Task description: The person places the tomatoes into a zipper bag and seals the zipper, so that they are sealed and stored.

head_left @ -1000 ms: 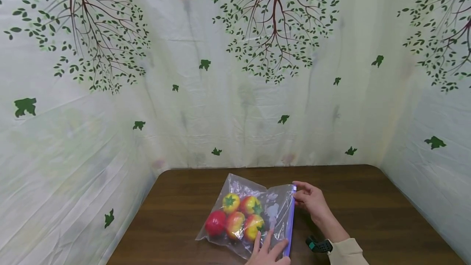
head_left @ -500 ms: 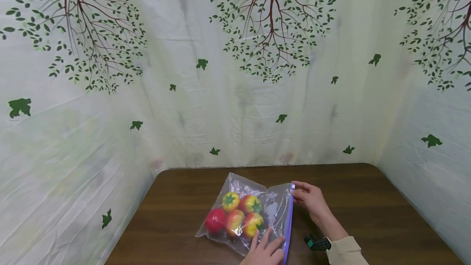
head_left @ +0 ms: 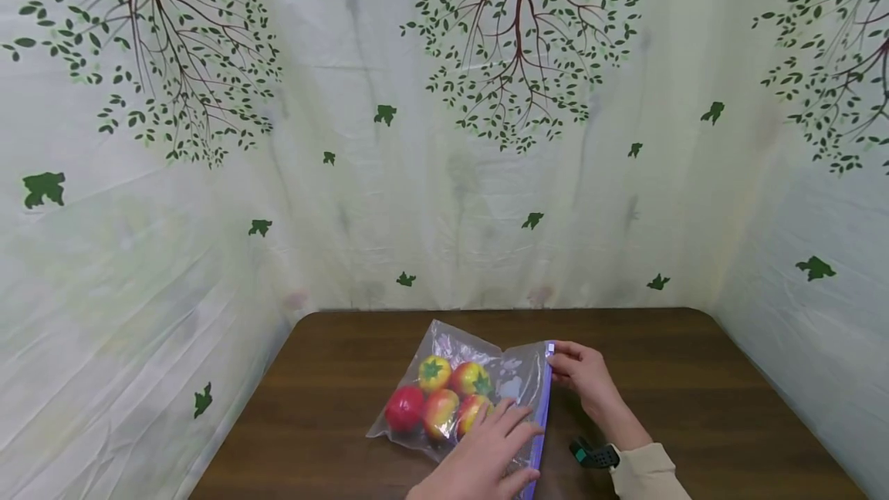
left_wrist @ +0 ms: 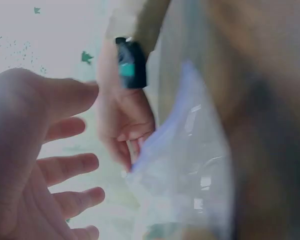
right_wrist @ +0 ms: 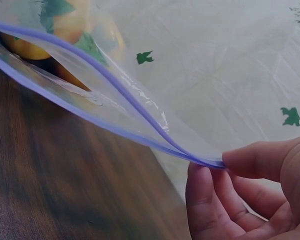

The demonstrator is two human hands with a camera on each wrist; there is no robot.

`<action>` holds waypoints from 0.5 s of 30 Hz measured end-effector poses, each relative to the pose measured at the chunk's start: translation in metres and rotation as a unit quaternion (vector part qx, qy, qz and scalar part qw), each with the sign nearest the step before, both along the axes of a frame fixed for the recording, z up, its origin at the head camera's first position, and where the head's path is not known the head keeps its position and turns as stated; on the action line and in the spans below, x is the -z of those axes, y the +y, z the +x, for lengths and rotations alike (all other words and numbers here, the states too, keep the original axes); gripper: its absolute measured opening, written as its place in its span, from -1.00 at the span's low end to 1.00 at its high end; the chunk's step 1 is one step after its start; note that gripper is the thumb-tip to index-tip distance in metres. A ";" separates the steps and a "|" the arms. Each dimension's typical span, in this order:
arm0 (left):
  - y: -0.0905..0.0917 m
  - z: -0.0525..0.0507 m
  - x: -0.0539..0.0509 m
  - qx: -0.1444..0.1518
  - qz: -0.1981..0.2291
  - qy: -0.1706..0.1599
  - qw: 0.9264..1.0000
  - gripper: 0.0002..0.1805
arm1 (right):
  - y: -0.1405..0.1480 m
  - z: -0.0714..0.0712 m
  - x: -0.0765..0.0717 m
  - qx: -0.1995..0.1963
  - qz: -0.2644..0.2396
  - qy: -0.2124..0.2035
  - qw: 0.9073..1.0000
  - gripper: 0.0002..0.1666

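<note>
A clear zip bag point(head_left: 524, 376) with a purple zip edge point(head_left: 543, 407) lies on the brown table. Inside it are several round red-and-yellow fruits point(head_left: 440, 413), some with green leafy tops, and one plain red fruit point(head_left: 404, 408). My right hand point(head_left: 589, 378) pinches the far corner of the zip edge between thumb and fingers. In the right wrist view the two purple strips point(right_wrist: 125, 95) stand apart, so the bag's mouth gapes. My left hand point(head_left: 489, 450) hovers over or beside the bag's near part with fingers spread; the left wrist view shows nothing in its grasp.
The brown table point(head_left: 694, 407) extends to both sides of the bag. A pale curtain point(head_left: 458, 253) printed with trees and leaves hangs behind and at the sides. A dark band point(head_left: 593, 454) is on the right wrist.
My left hand has moved forward over the bag, its fingers spreading, after resting near the zip edge. The right hand keeps its pinch on the corner.
</note>
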State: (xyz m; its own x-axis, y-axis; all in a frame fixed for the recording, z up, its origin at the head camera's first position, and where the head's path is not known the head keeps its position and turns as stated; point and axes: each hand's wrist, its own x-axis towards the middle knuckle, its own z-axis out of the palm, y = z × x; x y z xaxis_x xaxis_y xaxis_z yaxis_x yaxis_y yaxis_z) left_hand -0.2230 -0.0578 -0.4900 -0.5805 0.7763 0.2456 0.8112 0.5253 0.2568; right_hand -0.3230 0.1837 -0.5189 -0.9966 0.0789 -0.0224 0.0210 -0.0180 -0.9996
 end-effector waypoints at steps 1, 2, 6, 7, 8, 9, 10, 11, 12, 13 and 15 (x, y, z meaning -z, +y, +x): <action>0.002 -0.002 -0.005 -0.007 0.013 0.006 1.000 -0.46 | 0.000 -0.001 0.000 0.000 -0.001 0.000 1.000 -0.55; 0.004 -0.005 -0.008 -0.013 0.028 0.015 0.999 -0.46 | 0.001 -0.001 0.000 -0.001 -0.003 0.002 1.000 -0.55; 0.013 -0.019 -0.018 -0.043 0.082 0.052 0.994 -0.47 | 0.002 -0.003 0.001 -0.006 0.001 0.007 1.000 -0.55; 0.015 -0.023 -0.020 -0.050 0.092 0.045 0.993 -0.47 | 0.002 -0.003 0.001 -0.008 0.002 0.009 1.000 -0.54; 0.018 -0.028 -0.022 -0.058 0.100 0.040 0.993 -0.48 | 0.002 -0.003 0.001 -0.010 0.004 0.011 1.000 -0.54; 0.020 -0.033 -0.024 -0.064 0.105 0.035 0.992 -0.49 | 0.002 -0.004 0.002 -0.011 0.004 0.012 1.000 -0.55; 0.023 -0.038 -0.026 -0.070 0.111 0.027 0.991 -0.50 | 0.002 -0.004 0.002 -0.012 0.003 0.013 1.000 -0.55; 0.026 -0.043 -0.028 -0.077 0.114 0.021 0.990 -0.51 | 0.002 -0.004 0.002 -0.012 0.001 0.013 1.000 -0.56; 0.028 -0.048 -0.030 -0.081 0.119 0.013 0.990 -0.52 | 0.002 -0.005 0.002 -0.012 0.000 0.013 1.000 -0.57; 0.031 -0.054 -0.032 -0.086 0.122 0.004 0.989 -0.54 | 0.002 -0.005 0.002 -0.012 -0.001 0.013 1.000 -0.57; 0.036 -0.064 -0.035 -0.094 0.137 -0.016 0.986 -0.58 | 0.002 -0.006 0.002 -0.010 -0.005 0.014 1.000 -0.59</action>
State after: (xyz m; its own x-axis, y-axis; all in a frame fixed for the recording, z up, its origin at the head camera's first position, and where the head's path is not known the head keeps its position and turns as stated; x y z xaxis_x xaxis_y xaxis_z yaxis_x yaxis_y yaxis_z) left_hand -0.2869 -0.0217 -0.4549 -0.7183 0.5621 0.4101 0.6957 0.5725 0.4339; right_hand -0.3291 0.1857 -0.5204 -0.9983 0.0581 0.0047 -0.0063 -0.0286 -0.9996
